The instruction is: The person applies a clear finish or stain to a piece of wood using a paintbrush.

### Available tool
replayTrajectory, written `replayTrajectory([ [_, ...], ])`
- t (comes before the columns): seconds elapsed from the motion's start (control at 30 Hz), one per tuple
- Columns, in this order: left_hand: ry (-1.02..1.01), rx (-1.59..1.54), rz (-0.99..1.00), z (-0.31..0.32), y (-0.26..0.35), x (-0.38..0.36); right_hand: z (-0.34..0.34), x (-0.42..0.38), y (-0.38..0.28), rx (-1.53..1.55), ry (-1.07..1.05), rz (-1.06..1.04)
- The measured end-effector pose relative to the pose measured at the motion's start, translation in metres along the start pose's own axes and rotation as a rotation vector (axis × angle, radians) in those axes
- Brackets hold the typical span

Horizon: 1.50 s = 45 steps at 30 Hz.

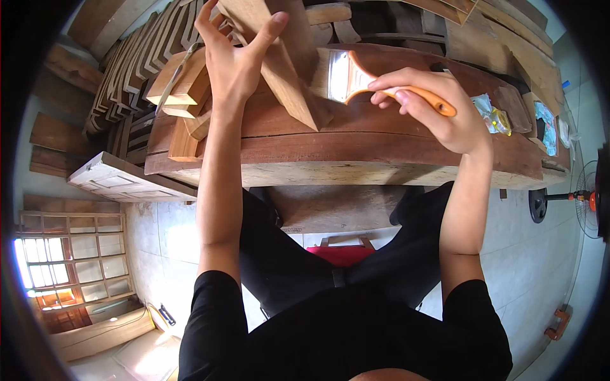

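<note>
Paintbrush [343, 76], flat w/ orange handle, is pinched in my R hand [438, 105], thumb vs. fingers; bristles sit at the R side of the wood piece [283, 76], contact hard to tell. Brush prob. light: stiff handle, soft bristles, best held approx. near the neck. Wood piece slants over the bench [381, 140], lower end apparently resting there; looks rigid, maybe heavyish, so edges suit gripping. L hand [235, 60] is clamped on it up high, thumb on top, fingers partly hidden. L forearm [219, 171] reaches fwd; R wrist's angled inward.
</note>
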<state>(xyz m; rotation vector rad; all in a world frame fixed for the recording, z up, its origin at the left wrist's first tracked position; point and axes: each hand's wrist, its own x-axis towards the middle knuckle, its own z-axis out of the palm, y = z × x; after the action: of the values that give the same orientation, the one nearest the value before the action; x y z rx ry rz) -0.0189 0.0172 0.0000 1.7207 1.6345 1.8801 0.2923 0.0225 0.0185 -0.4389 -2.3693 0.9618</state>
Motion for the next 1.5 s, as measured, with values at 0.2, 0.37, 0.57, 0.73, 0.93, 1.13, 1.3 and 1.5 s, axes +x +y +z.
replayTrajectory([
  [0.2,0.021,0.014,0.000,0.005,-0.003,0.003,0.019,0.001,-0.025,-0.348,0.105,-0.092],
  [0.37,0.014,0.012,-0.018,-0.002,-0.006,0.007,0.030,-0.003,-0.027,-0.400,0.094,-0.139],
  [0.57,0.036,-0.026,-0.022,-0.006,-0.008,0.007,0.030,-0.001,-0.021,-0.442,0.101,-0.100],
  [0.73,0.088,-0.107,-0.084,-0.001,0.018,0.002,0.025,0.005,-0.014,-0.396,0.150,-0.086],
  [0.93,0.095,-0.100,-0.107,-0.010,-0.002,0.013,0.030,0.007,-0.013,-0.250,0.008,-0.097],
  [1.13,0.114,-0.119,-0.101,-0.012,-0.005,0.014,0.014,0.013,0.007,-0.347,0.179,-0.081],
  [1.3,0.133,-0.118,-0.034,-0.008,-0.010,0.014,0.025,0.013,-0.005,-0.315,-0.083,0.066],
  [1.5,0.090,-0.105,-0.058,-0.010,-0.004,0.012,0.007,0.007,0.003,-0.150,-0.329,0.126],
])
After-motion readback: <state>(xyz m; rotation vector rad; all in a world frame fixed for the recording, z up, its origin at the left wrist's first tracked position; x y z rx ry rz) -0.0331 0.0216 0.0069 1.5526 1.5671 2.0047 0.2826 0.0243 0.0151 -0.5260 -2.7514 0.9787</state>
